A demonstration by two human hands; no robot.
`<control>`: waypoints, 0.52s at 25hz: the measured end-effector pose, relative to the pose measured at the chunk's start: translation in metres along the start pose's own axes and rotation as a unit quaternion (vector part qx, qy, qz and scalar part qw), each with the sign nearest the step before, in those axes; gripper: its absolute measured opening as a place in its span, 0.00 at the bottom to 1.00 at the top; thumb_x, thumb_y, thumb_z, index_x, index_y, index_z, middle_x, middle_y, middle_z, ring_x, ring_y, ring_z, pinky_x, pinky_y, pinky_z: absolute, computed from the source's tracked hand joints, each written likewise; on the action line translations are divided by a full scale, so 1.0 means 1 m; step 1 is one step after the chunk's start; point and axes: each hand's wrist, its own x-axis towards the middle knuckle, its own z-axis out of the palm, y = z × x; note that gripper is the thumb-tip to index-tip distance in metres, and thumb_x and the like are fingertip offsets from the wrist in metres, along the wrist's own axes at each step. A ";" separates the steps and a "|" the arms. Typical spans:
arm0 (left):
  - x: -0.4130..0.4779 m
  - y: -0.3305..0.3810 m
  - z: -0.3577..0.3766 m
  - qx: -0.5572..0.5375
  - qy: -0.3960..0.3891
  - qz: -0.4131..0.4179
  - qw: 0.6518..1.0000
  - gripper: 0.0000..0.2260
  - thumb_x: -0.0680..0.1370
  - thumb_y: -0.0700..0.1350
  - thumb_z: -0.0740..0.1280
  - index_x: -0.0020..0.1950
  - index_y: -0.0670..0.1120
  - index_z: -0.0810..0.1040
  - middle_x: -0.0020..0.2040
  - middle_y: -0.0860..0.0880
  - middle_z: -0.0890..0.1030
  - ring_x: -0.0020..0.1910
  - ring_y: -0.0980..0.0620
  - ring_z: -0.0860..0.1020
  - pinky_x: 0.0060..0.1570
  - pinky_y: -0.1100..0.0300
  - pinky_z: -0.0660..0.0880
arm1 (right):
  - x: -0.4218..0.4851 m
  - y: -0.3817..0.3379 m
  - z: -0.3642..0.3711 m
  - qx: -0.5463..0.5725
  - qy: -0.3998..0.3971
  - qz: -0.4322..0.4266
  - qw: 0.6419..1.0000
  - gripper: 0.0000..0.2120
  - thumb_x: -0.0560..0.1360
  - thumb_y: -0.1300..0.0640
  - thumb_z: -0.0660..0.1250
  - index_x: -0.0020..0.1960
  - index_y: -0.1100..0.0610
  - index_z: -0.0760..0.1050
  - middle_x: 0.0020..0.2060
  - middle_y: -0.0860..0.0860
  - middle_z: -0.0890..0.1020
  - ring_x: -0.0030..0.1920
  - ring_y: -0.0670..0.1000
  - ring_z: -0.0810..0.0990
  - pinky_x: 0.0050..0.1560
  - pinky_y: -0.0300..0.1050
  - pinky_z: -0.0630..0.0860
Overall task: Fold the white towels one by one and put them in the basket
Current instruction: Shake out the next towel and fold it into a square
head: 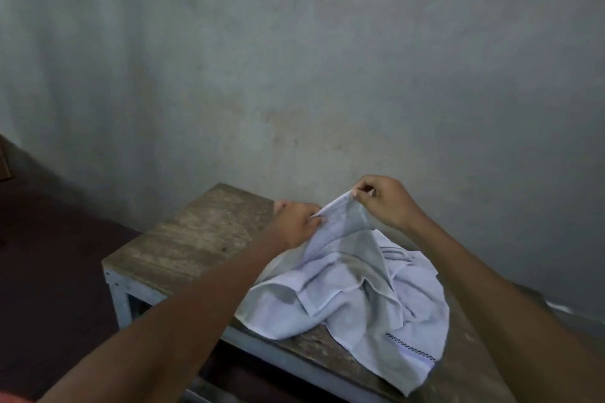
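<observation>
A crumpled heap of white towels [353, 298] lies on the right half of a worn wooden table [193, 239]. One towel's edge is lifted off the heap. My right hand [383, 203] pinches its corner at the top, above the table's far edge. My left hand [294, 222] pinches the same edge a little lower and to the left. The cloth hangs slack between both hands and the heap. One towel at the front right shows a dark stitched band [409, 347]. No basket is in view.
A grey plaster wall [294, 59] stands right behind the table. The table has a pale metal frame [121, 298] and its left half is bare wood. Dark floor [49, 255] lies to the left.
</observation>
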 end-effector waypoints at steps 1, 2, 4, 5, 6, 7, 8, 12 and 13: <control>0.007 0.005 -0.010 0.013 -0.011 0.008 1.000 0.10 0.79 0.52 0.60 0.39 0.51 0.74 0.44 0.47 0.82 0.51 0.49 0.78 0.48 0.57 0.57 | -0.003 0.001 -0.012 0.017 0.006 0.022 1.000 0.07 0.75 0.60 0.65 0.39 0.55 0.76 0.31 0.46 0.78 0.28 0.38 0.75 0.32 0.27 0.66; 0.012 0.007 -0.020 0.032 -0.033 0.014 0.999 0.09 0.78 0.51 0.61 0.43 0.50 0.77 0.46 0.48 0.82 0.52 0.48 0.78 0.51 0.56 0.59 | -0.007 0.004 -0.022 0.047 0.013 0.047 0.998 0.08 0.76 0.60 0.64 0.38 0.54 0.75 0.28 0.48 0.79 0.25 0.38 0.76 0.31 0.27 0.67; 0.017 0.009 -0.033 0.061 -0.069 0.017 0.996 0.08 0.78 0.50 0.62 0.48 0.50 0.79 0.49 0.49 0.82 0.55 0.48 0.77 0.53 0.54 0.60 | -0.016 0.012 -0.037 0.122 0.040 0.092 0.987 0.10 0.77 0.61 0.62 0.37 0.54 0.72 0.27 0.51 0.80 0.24 0.39 0.77 0.33 0.33 0.70; 0.016 0.010 -0.036 0.072 -0.075 0.018 0.994 0.08 0.78 0.50 0.62 0.50 0.50 0.78 0.50 0.50 0.81 0.55 0.48 0.76 0.53 0.54 0.60 | -0.021 0.016 -0.043 0.159 0.059 0.113 0.979 0.10 0.77 0.61 0.62 0.37 0.55 0.71 0.28 0.52 0.81 0.25 0.40 0.79 0.34 0.34 0.71; 0.014 0.011 -0.039 0.086 -0.076 0.018 0.993 0.08 0.78 0.50 0.62 0.52 0.51 0.78 0.51 0.50 0.81 0.56 0.48 0.76 0.54 0.54 0.60 | -0.024 0.020 -0.048 0.196 0.077 0.132 0.969 0.10 0.78 0.61 0.61 0.37 0.55 0.71 0.30 0.53 0.81 0.27 0.41 0.80 0.33 0.34 0.72; 0.011 0.010 -0.039 0.099 -0.078 0.018 0.992 0.08 0.78 0.50 0.61 0.53 0.51 0.78 0.52 0.51 0.81 0.57 0.48 0.75 0.55 0.53 0.59 | -0.027 0.025 -0.051 0.231 0.093 0.148 0.957 0.10 0.78 0.61 0.60 0.38 0.56 0.70 0.32 0.54 0.81 0.28 0.41 0.81 0.32 0.34 0.74; 0.007 0.009 -0.037 0.115 -0.085 0.015 0.990 0.09 0.78 0.49 0.61 0.55 0.52 0.77 0.54 0.51 0.80 0.58 0.48 0.75 0.56 0.53 0.59 | -0.029 0.030 -0.054 0.255 0.109 0.159 0.948 0.10 0.78 0.62 0.59 0.38 0.57 0.69 0.33 0.54 0.81 0.28 0.41 0.81 0.31 0.34 0.75; -0.007 -0.008 -0.018 0.179 -0.114 -0.022 0.977 0.10 0.77 0.45 0.59 0.55 0.50 0.77 0.54 0.50 0.80 0.57 0.48 0.74 0.51 0.53 0.57 | -0.036 0.055 -0.063 0.277 0.159 0.184 0.930 0.09 0.78 0.63 0.59 0.40 0.57 0.70 0.36 0.56 0.80 0.30 0.43 0.83 0.40 0.39 0.78; -0.008 -0.012 -0.014 0.177 -0.115 -0.039 0.977 0.09 0.77 0.45 0.59 0.52 0.50 0.77 0.51 0.49 0.80 0.56 0.48 0.74 0.49 0.53 0.56 | -0.038 0.062 -0.064 0.270 0.158 0.183 0.932 0.08 0.78 0.63 0.60 0.41 0.57 0.71 0.38 0.56 0.80 0.32 0.46 0.83 0.40 0.39 0.79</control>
